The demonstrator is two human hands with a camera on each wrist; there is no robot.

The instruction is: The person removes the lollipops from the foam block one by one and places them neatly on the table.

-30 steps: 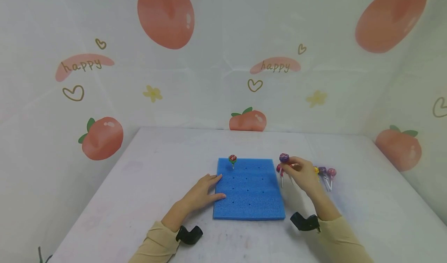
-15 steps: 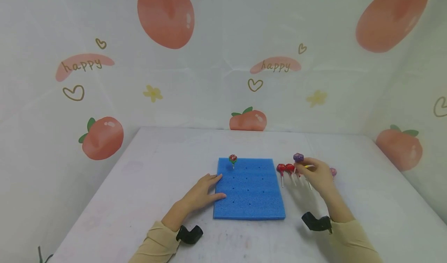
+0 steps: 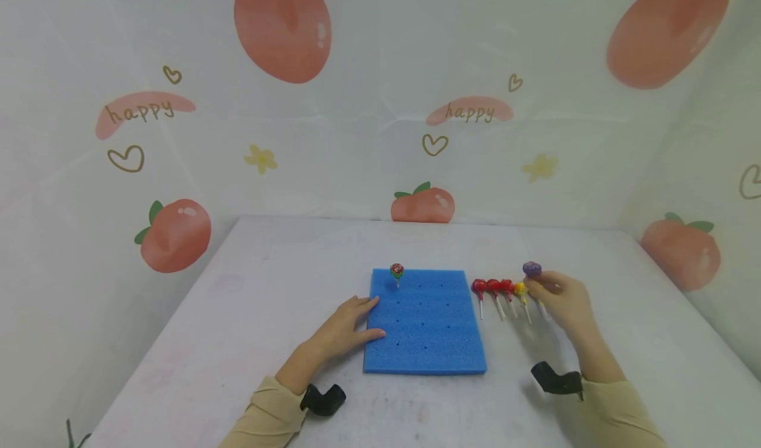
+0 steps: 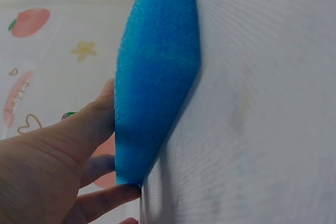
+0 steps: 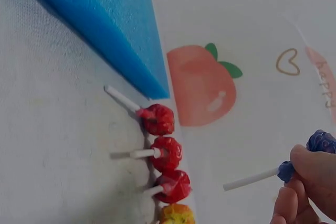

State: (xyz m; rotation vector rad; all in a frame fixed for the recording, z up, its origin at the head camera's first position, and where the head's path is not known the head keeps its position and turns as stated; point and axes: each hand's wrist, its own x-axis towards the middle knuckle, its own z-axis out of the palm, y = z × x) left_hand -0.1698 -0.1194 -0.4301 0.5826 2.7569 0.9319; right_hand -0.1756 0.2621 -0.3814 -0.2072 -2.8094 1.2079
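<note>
In the head view, my left hand rests against the left edge of a blue foam board with small holes in it. The left wrist view shows straight fingers touching the foam's side. A red-and-green lollipop stands upright in the board's far left hole. To the right, my right hand pinches a purple lollipop just below its head, above the table. Its white stick points free in the right wrist view.
Right of the board lies a row of lollipops: several with red wrappers and a yellow one. The right hand covers the row's right end. Behind the white table hangs a printed backdrop.
My right hand has moved right along the row, carrying the purple lollipop. Red and yellow lollipops are uncovered, while the pink one is now hidden. My left hand has stayed put.
</note>
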